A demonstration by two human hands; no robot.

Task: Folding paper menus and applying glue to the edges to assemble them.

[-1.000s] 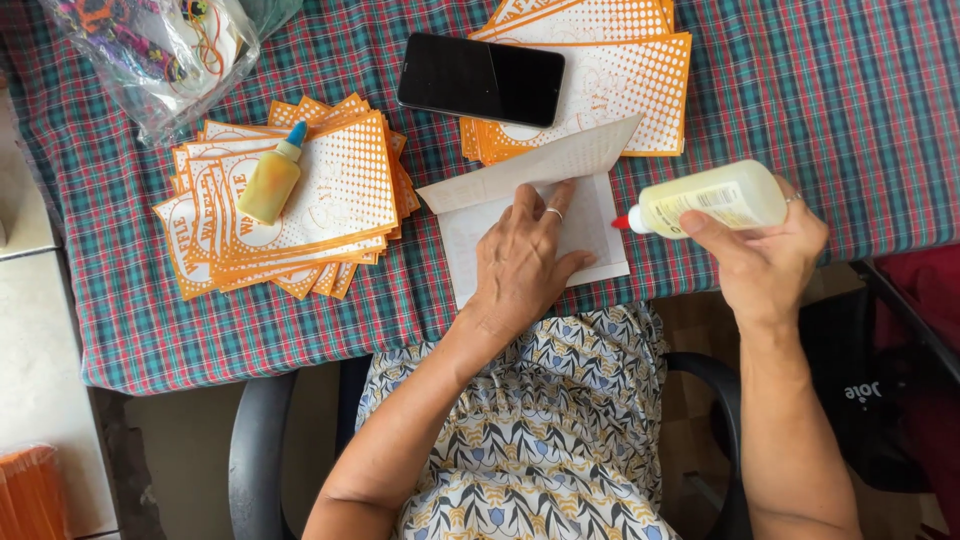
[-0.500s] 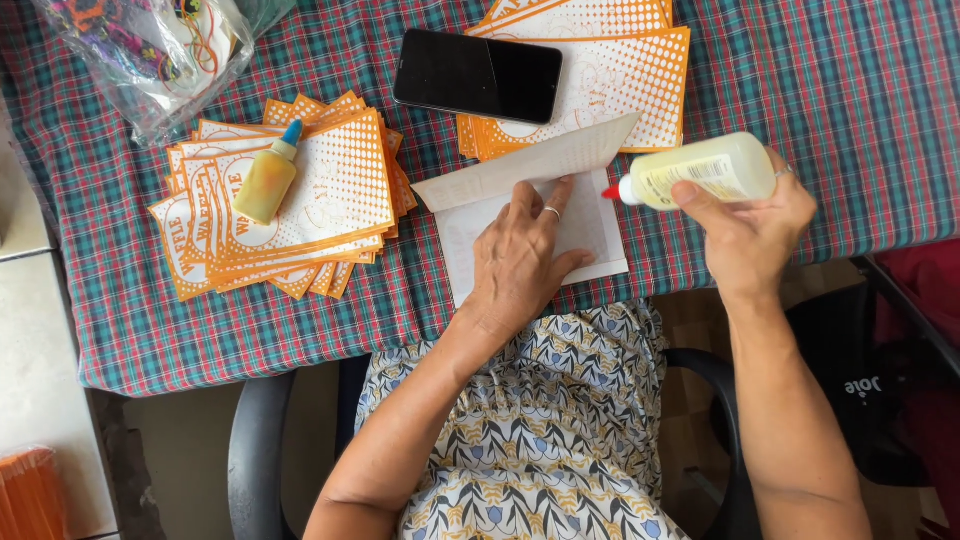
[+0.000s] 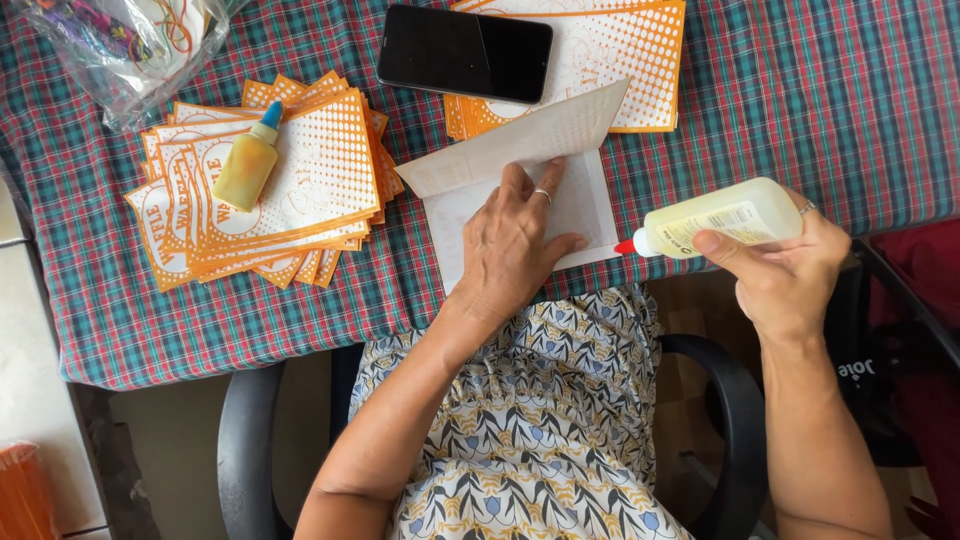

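Yellowish glue bottle [image 3: 725,215] in right hand [image 3: 785,270]

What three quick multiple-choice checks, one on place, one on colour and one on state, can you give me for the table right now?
1. Where does the black phone lie?
A. on the far orange-and-white stack
B. on the chair
C. under the plastic bag

2. What colour is the tip of the glue bottle in the right hand?
A. blue
B. red
C. green

3. How is the white paper under the left hand?
A. rolled up
B. crumpled
C. pressed flat, with its top flap folded open

Answers: 1 A, the phone overlaps that stack's corner; 2 B, the nozzle shows red; 3 C, the palm lies flat on it.
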